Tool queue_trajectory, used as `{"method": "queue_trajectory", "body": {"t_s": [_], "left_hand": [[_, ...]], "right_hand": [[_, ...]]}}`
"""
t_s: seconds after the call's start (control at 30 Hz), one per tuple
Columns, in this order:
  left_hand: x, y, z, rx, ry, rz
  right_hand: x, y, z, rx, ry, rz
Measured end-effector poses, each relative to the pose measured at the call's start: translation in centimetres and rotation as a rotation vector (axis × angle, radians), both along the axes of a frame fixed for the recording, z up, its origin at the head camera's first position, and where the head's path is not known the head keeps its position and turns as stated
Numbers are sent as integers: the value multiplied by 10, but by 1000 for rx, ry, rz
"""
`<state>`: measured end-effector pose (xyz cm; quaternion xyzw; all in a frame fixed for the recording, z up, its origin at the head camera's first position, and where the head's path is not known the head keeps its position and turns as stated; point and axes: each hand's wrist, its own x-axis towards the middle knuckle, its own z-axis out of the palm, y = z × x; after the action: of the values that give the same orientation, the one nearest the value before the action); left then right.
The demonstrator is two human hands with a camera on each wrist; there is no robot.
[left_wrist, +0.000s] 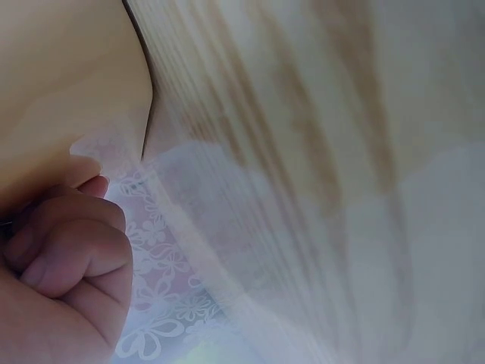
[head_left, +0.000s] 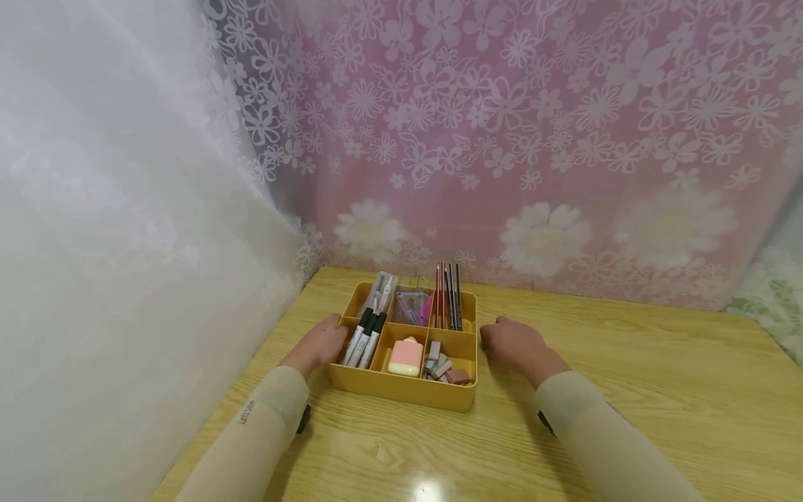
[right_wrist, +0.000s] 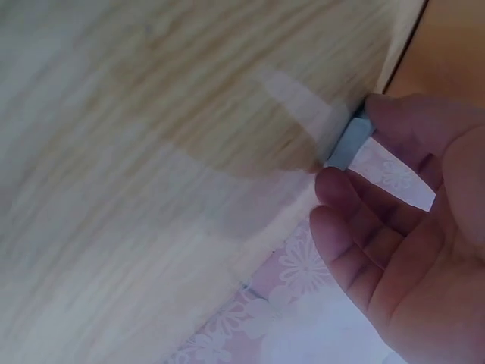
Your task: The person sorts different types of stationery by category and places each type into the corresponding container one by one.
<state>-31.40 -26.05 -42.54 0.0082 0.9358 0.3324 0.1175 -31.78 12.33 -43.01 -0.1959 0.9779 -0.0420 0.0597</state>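
Note:
A yellow desk organizer (head_left: 401,388) with several compartments stands on the wooden table. My left hand (head_left: 329,339) is at its left wall with the fingers (left_wrist: 72,246) curled, seeming to grip the wall; the contact point is partly hidden. My right hand (head_left: 516,346) is low at the table, just right of the organizer. In the right wrist view, its thumb and forefinger pinch a small grey-blue block (right_wrist: 350,144), perhaps an eraser, close to the organizer's side. Inside lie black-capped markers (head_left: 365,341), a pink-and-cream case (head_left: 406,357) and small eraser-like blocks (head_left: 442,366).
In the organizer's back compartments are a clear-cased pen set (head_left: 379,291), a purplish clear item (head_left: 412,307) and several upright pencils (head_left: 448,296). A pink flowered curtain (head_left: 489,139) hangs behind the table (head_left: 627,390). White cloth (head_left: 125,244) hangs along the left.

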Motion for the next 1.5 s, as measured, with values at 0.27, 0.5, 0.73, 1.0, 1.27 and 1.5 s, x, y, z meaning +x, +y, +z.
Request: {"method": "queue_trajectory", "body": {"t_s": [0.27, 0.5, 0.73, 1.0, 1.27, 1.5], "left_hand": [[0, 1, 5, 8, -1, 8], [-1, 1, 1, 2, -12, 10], [0, 3, 3, 14, -1, 16], [0, 3, 2, 21, -24, 29], [2, 3, 4, 8, -10, 11], [3, 2, 4, 9, -9, 6]], "right_hand": [[14, 4, 8, 31, -32, 27], [22, 12, 13, -126, -180, 11], [32, 14, 36, -359, -161, -42], [43, -11, 59, -349, 6, -22], [48, -46, 64, -268, 99, 35], [48, -62, 61, -251, 88, 46]]}}
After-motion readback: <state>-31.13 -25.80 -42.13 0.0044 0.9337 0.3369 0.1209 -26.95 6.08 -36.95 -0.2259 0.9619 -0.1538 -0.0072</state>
